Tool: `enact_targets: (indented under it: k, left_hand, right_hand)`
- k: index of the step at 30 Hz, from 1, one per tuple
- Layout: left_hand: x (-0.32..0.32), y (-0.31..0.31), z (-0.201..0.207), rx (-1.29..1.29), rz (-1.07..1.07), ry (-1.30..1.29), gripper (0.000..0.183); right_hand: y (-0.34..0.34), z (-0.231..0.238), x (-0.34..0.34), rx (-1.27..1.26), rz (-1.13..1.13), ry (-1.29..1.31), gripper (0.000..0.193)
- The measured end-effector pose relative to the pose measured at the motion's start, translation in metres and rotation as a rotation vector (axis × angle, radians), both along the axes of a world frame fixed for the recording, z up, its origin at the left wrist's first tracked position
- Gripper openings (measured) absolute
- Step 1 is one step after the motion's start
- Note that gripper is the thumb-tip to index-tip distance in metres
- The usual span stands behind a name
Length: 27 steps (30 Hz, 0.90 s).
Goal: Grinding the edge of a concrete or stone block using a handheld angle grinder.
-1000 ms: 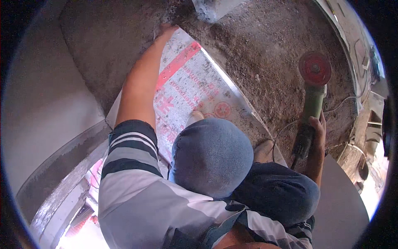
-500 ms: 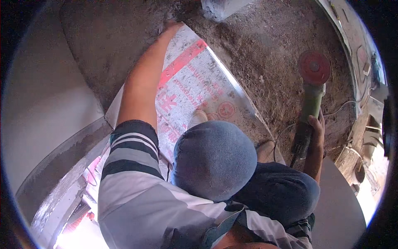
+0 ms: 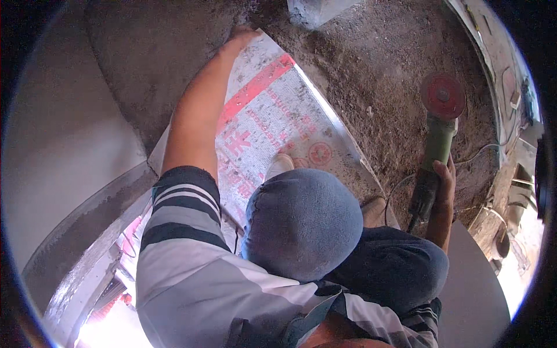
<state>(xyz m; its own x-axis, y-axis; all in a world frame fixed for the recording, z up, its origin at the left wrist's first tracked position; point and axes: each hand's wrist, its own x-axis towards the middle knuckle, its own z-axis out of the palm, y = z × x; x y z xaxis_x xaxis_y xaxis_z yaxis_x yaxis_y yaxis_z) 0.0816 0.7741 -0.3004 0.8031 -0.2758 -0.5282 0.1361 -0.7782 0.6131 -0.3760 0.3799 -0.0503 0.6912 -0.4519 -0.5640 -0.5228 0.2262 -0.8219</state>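
Observation:
My right hand (image 3: 445, 177) is wrapped round the dark rear body of a green angle grinder (image 3: 439, 142), whose red disc (image 3: 443, 95) points away from me over the dirt. At the far corner of a large board, my left hand (image 3: 243, 36) reaches out with the arm stretched. The board (image 3: 261, 107) has a whitish, dirt-speckled covering with red print and a red stripe, and it lies under my bent knee. Blur and shadow hide the left fingers, so their grip on the corner cannot be made out.
Rough dirt ground (image 3: 371, 116) stretches beyond the board's right edge. A pale block (image 3: 322, 10) stands at the far side. The grinder's thin cord (image 3: 481, 152) trails right, towards wooden poles (image 3: 496, 217). A smooth pale panel (image 3: 64, 133) rises on the left.
Both arms keep nearly the same pose. The grinder sits very slightly lower and farther right in the picture, and the whole scene has shifted a little.

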Motion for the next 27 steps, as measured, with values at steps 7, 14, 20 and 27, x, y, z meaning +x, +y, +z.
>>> enact_targets:
  k: [7, 14, 20, 27]
  left_hand:
    - [-0.002, -0.005, -0.016, -0.096, 0.066, -0.214, 0.058]
    - [0.01, 0.001, -0.037, -0.094, 0.093, -0.318, 0.049]
    - [0.018, 0.009, -0.04, -0.09, -0.008, -0.238, 0.047]
    - [0.012, 0.012, -0.032, -0.105, 0.107, -0.042, 0.044]
  right_hand:
    - [0.006, -0.004, 0.006, 0.006, 0.001, -0.014, 0.062]
    - [0.003, -0.009, 0.009, -0.082, 0.048, 0.014, 0.062]
    - [0.008, -0.005, 0.01, 0.023, -0.006, 0.001, 0.067]
    - [0.008, -0.005, 0.012, -0.027, 0.053, 0.026, 0.065]
